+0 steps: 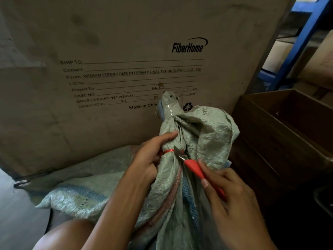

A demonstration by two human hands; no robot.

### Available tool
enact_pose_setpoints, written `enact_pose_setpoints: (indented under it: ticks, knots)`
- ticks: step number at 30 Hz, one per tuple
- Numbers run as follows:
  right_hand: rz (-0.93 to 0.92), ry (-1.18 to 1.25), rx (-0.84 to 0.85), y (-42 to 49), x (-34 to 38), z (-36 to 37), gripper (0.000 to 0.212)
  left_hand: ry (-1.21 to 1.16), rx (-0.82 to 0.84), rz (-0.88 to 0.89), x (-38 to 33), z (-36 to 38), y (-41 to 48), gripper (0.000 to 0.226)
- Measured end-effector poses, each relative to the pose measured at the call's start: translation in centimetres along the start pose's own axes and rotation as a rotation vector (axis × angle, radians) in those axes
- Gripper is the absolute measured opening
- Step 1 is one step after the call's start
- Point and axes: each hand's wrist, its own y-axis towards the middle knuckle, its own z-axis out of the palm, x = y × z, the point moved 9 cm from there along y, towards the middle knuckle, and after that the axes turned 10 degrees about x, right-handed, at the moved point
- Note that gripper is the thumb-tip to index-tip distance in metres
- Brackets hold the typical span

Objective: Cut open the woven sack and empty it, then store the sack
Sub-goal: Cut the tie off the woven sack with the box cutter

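Observation:
A grey-green woven sack (pixel 203 134) with blue and red stripes stands in front of me, its neck bunched and bound by a red tie (pixel 168 151). My left hand (pixel 153 157) grips the neck just at the tie. My right hand (pixel 232 197) holds a red-handled cutter (pixel 193 166), whose metal tip touches the neck right beside the tie. The loose top of the sack flops over to the right above the tie.
A large FiberHome cardboard carton (pixel 108 60) stands close behind the sack. Another flattened woven sack (pixel 81 188) lies on the floor at the left. An open brown cardboard box (pixel 288 127) sits at the right, with a blue shelf frame (pixel 299 44) behind it.

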Motion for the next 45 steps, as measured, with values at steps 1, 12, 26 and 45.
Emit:
enact_pose_setpoints:
  ticks: [1,12,26,45]
  knots:
    - [-0.005,-0.022,-0.006,-0.1,0.1,0.0,0.042,0.012,-0.004,0.042,-0.5,0.1,-0.1,0.047]
    - [-0.019,-0.059,0.064,-0.7,1.1,0.3,0.042,0.052,-0.08,0.264,-2.7,-0.6,-1.7,0.071]
    - [-0.043,-0.057,0.139,-1.3,2.0,0.0,0.042,0.074,-0.103,0.335,-3.3,-0.4,-3.3,0.066]
    - [-0.069,-0.092,0.128,-1.6,2.2,-0.4,0.047,0.075,-0.116,0.325,-3.1,-0.2,-3.5,0.065]
